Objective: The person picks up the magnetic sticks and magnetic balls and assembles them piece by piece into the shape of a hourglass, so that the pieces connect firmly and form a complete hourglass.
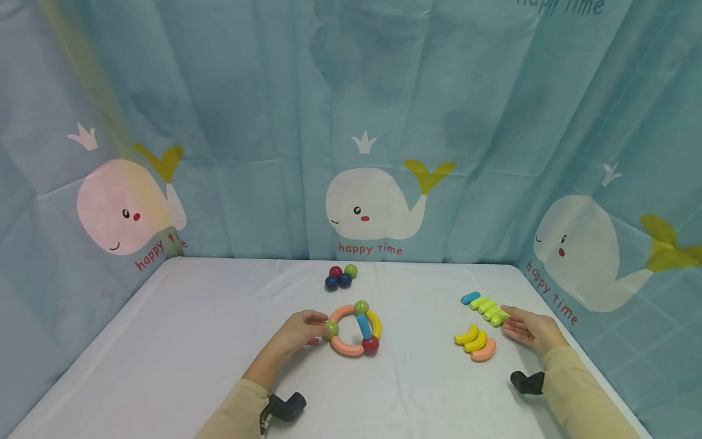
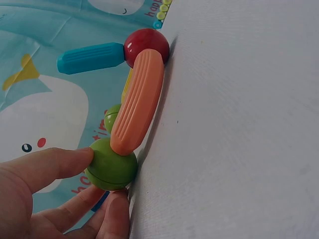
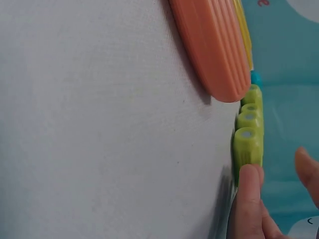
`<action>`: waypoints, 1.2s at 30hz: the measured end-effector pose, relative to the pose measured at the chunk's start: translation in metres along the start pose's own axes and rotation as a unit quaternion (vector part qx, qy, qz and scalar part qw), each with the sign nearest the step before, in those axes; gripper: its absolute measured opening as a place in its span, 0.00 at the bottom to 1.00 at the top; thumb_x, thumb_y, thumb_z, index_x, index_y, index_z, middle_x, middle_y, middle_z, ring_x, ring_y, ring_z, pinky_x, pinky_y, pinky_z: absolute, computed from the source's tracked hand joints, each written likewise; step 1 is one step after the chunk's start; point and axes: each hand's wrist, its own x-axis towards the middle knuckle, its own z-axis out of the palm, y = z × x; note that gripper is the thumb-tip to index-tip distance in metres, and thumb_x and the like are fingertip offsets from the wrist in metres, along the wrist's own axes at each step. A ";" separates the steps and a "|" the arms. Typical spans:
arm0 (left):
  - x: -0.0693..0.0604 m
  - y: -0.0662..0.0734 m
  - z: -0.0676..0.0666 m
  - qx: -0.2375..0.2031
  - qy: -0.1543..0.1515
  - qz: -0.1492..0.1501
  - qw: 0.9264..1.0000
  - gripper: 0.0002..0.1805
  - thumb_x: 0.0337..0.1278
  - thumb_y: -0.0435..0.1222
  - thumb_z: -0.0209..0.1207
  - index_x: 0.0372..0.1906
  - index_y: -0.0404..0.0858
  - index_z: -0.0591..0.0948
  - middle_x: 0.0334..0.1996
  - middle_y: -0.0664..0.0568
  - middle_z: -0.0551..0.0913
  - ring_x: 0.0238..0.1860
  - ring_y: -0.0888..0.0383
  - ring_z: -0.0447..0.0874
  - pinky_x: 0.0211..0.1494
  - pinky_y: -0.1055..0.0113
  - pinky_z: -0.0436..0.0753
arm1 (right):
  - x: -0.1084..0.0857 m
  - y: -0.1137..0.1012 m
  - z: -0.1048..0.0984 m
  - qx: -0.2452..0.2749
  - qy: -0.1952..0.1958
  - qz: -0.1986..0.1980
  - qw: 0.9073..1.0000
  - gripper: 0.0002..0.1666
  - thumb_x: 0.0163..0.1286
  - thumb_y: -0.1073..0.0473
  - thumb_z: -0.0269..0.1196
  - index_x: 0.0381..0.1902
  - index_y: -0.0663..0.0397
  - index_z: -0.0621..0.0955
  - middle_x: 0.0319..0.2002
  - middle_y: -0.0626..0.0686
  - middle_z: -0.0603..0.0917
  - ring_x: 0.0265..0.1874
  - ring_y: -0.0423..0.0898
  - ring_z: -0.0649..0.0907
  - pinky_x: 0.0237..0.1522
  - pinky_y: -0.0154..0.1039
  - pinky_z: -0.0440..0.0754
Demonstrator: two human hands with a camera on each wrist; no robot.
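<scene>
My left hand (image 1: 300,332) pinches a green ball (image 2: 110,164) between thumb and fingers. That ball is the left corner of a ring of magnetic-looking toy pieces lying on the table. Two curved salmon sticks (image 1: 347,349), a curved yellow stick (image 1: 375,323), another green ball (image 1: 361,307) and a red ball (image 2: 146,46) form the rest. From the red ball a straight blue stick (image 2: 90,58) rises off the table. At the right, my right hand (image 1: 531,329) has its thumb spread from its fingers. One fingertip (image 3: 250,180) is at the nearest of several light-green sticks (image 3: 247,147), apparently touching it.
Behind the ring sit loose balls: a red (image 1: 336,272), a green (image 1: 351,270) and two dark blue (image 1: 345,280). A blue stick (image 1: 470,297) tops the green row. Two yellow curved sticks (image 1: 475,341) and a salmon one (image 3: 215,50) lie nearer me. A whale-print curtain (image 1: 247,201) borders the table.
</scene>
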 end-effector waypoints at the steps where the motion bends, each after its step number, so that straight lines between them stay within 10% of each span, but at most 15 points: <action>1: 0.000 0.000 0.000 -0.001 0.000 0.001 1.000 0.23 0.54 0.37 0.69 0.55 0.35 0.80 0.49 0.44 0.85 0.44 0.56 0.83 0.45 0.63 0.84 | 0.001 0.000 0.001 0.001 0.006 0.001 1.000 0.50 0.63 0.50 0.71 0.73 0.68 0.60 0.27 0.45 0.82 0.27 0.39 0.85 0.40 0.35 0.88; 13: -0.001 0.000 0.000 -0.007 -0.003 0.006 1.000 0.22 0.55 0.36 0.69 0.55 0.35 0.81 0.49 0.44 0.85 0.43 0.56 0.83 0.43 0.65 0.83 | 0.018 0.001 0.006 -0.020 0.053 0.022 0.998 0.48 0.61 0.53 0.72 0.70 0.72 0.64 0.22 0.46 0.81 0.21 0.40 0.86 0.32 0.34 0.88; 25: -0.002 0.001 0.001 -0.010 -0.001 0.004 1.000 0.21 0.54 0.36 0.69 0.54 0.35 0.81 0.49 0.44 0.85 0.44 0.56 0.83 0.43 0.65 0.84 | 0.014 -0.010 0.015 -0.064 0.084 0.021 0.994 0.23 0.63 0.60 0.68 0.50 0.72 0.75 0.15 0.50 0.81 0.15 0.43 0.85 0.27 0.34 0.86; 36: -0.001 0.000 0.000 -0.005 -0.001 -0.001 1.000 0.22 0.54 0.36 0.68 0.55 0.36 0.81 0.49 0.44 0.85 0.45 0.56 0.82 0.45 0.64 0.84 | 0.000 -0.019 0.014 -0.057 -0.009 0.001 0.998 0.35 0.68 0.60 0.64 0.65 0.75 0.66 0.22 0.48 0.84 0.23 0.42 0.88 0.36 0.35 0.88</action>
